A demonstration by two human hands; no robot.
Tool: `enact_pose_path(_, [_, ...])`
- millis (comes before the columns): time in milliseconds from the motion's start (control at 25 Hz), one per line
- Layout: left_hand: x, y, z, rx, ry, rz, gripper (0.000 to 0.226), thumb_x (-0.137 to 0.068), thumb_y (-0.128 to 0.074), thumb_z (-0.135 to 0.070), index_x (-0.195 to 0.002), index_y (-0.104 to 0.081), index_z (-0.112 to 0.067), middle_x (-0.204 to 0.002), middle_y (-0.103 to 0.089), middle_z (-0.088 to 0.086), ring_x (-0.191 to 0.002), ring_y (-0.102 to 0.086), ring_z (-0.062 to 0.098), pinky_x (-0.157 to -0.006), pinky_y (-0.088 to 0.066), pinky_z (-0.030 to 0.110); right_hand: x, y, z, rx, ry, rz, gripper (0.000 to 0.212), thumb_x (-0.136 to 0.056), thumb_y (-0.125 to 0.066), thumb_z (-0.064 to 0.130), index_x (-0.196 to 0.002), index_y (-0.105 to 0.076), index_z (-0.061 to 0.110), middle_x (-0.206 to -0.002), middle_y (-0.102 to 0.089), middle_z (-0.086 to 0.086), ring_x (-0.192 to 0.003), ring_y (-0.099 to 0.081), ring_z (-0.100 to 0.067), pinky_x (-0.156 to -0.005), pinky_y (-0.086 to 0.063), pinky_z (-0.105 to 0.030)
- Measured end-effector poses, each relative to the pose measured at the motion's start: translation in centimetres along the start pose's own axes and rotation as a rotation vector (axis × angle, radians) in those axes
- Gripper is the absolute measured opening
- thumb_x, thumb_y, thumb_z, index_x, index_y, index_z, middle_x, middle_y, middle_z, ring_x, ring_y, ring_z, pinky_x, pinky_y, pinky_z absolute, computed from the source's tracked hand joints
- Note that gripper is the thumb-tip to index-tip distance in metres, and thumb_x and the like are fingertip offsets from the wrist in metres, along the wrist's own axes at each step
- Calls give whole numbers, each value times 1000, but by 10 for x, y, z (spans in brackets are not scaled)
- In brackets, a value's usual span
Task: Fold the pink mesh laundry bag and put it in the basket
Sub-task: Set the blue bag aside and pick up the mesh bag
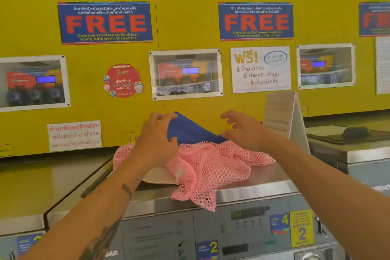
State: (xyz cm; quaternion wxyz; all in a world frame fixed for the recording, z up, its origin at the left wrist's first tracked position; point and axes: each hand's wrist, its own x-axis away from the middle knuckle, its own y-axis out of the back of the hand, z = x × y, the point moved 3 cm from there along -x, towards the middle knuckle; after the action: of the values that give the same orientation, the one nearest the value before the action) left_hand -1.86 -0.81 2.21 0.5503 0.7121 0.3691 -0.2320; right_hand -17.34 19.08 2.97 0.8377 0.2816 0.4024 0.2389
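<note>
The pink mesh laundry bag (207,167) lies crumpled on the steel top of a washing machine (263,183), one corner hanging over the front edge. A blue cloth (187,130) sticks up behind it. My left hand (157,137) pinches the blue cloth's upper left corner. My right hand (242,131) hovers with spread fingers just right of the cloth, above the bag's back edge, holding nothing. A white item (157,176) shows beneath the bag at the left. No basket is in view.
A yellow wall panel (126,112) with posters and dispenser windows stands right behind the machines. A white stand-up sign (282,114) sits at the back right. Further machine tops (42,179) flank both sides; a dark object (355,132) rests on the right one.
</note>
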Motion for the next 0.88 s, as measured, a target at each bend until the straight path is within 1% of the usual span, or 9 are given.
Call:
enact_pose_path(120, [-36,-32,21,-178,5,88,74,-81,-64,-24,-146,-31,-37,-146,-31,0,-129,-40,28,-101,-44,44,-55,-26,-24,-8,0,123,58,-90,-66,25,-144,-43,27,-148,-45,-7,-122,-51,-24,-66,-40,-19])
enact_pose_path(240, [-57,-64,35,-187,36,331,72,-84,-62,-24,-143,-26,-45,-147,-30,-7,-126,-45,26,-98,-45,39,-109,-66,-39,58,11,339,64,-87,-69,31,-144,-43,25,-147,-48,-5,-126,-50,-24,-87,-42,-28])
enact_pose_path(320, [-66,-75,35,-205,-24,391,61,-85,-59,-18,-130,-32,-48,-136,-41,-8,-112,-51,23,-86,-47,41,-130,-82,-46,29,-24,541,64,-85,-70,34,-143,-44,25,-144,-50,-2,-123,-52,-23,-97,-44,-35])
enact_pose_path(440, [-84,-71,26,-166,-87,327,43,-82,-56,-11,-110,-41,-39,-116,-51,-10,-100,-49,17,-75,-35,32,-138,-96,-51,73,-31,772,57,-84,-70,34,-137,-52,19,-140,-55,0,-123,-55,-22,-98,-45,-38])
enact_pose_path(560, [-98,-69,22,-48,-134,296,38,-80,-62,-12,-101,-41,-36,-107,-54,-10,-94,-48,15,-76,-33,31,-136,-99,-54,121,35,703,33,-84,-63,17,-114,-63,4,-114,-69,-16,-103,-64,-33,-86,-52,-48])
enact_pose_path(640, [-102,-72,27,-9,-143,367,43,-80,-65,-30,-112,-38,-41,-117,-51,-14,-101,-47,10,-84,-37,31,-134,-98,-58,146,54,619,24,-82,-58,11,-104,-62,3,-106,-69,-18,-97,-63,-36,-79,-53,-47])
enact_pose_path(720, [-105,-79,33,-99,-202,452,64,-77,-62,-49,-132,-29,-43,-132,-42,-13,-111,-46,13,-92,-42,35,-140,-84,-60,196,107,415,10,-79,-54,9,-89,-57,9,-97,-68,-17,-91,-61,-38,-71,-50,-45])
enact_pose_path(800, [-115,-87,32,-202,-352,371,73,-76,-62,-46,-140,-27,-37,-136,-39,-4,-108,-47,21,-87,-45,38,-154,-58,-64,253,172,199,8,-79,-51,7,-82,-51,15,-87,-61,-15,-84,-57,-38,-67,-45,-48])
enact_pose_path(880, [-135,-96,26,-158,-407,261,66,-77,-65,-31,-135,-35,-32,-135,-40,-3,-96,-51,22,-73,-43,34,-171,-31,-74,340,187,24,13,-84,-49,8,-81,-45,20,-81,-46,-7,-78,-51,-37,-60,-39,-44])
